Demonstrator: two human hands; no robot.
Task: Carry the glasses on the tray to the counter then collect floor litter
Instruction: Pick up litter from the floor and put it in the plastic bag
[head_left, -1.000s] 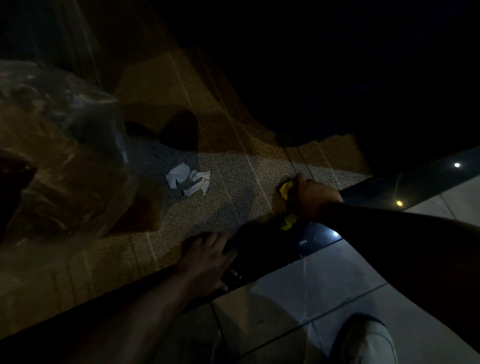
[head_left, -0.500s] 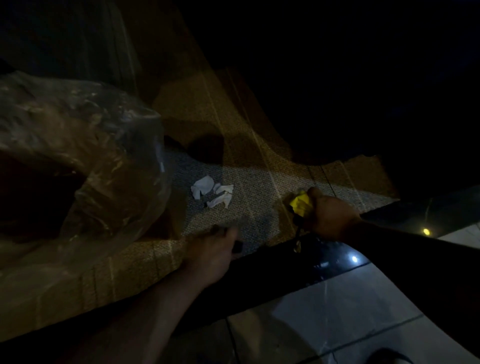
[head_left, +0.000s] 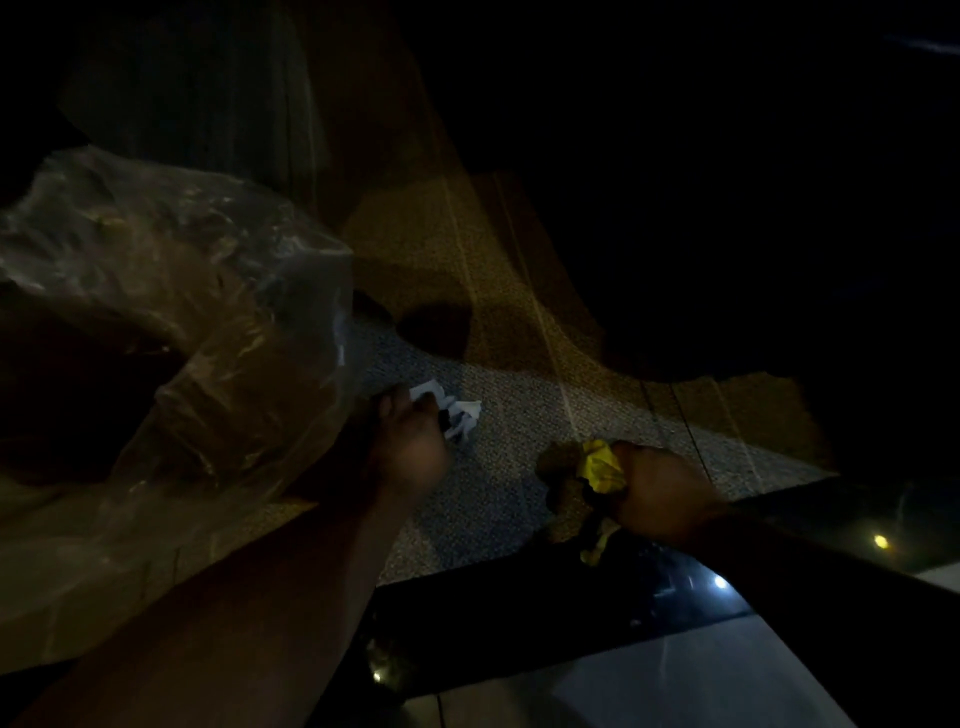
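The scene is very dark. White crumpled paper scraps (head_left: 461, 420) lie on a patch of lit grey carpet (head_left: 519, 467). My left hand (head_left: 413, 441) rests on their left side, its fingers curled over the scraps. To the right, my right hand (head_left: 660, 493) is closed around crumpled yellow paper (head_left: 600, 465), with a yellow strip hanging below the fist. A large clear plastic bag (head_left: 171, 332) bulges at the left, close to my left arm.
The carpet ends at a dark glossy strip (head_left: 571, 603) in front of me, with pale floor tiles (head_left: 649, 680) nearer still. Small lights reflect at the right (head_left: 880, 541). Everything beyond the carpet is black.
My left hand has left the carpet's near edge and reached forward onto the white scraps. My right hand has lifted the yellow paper off the carpet.
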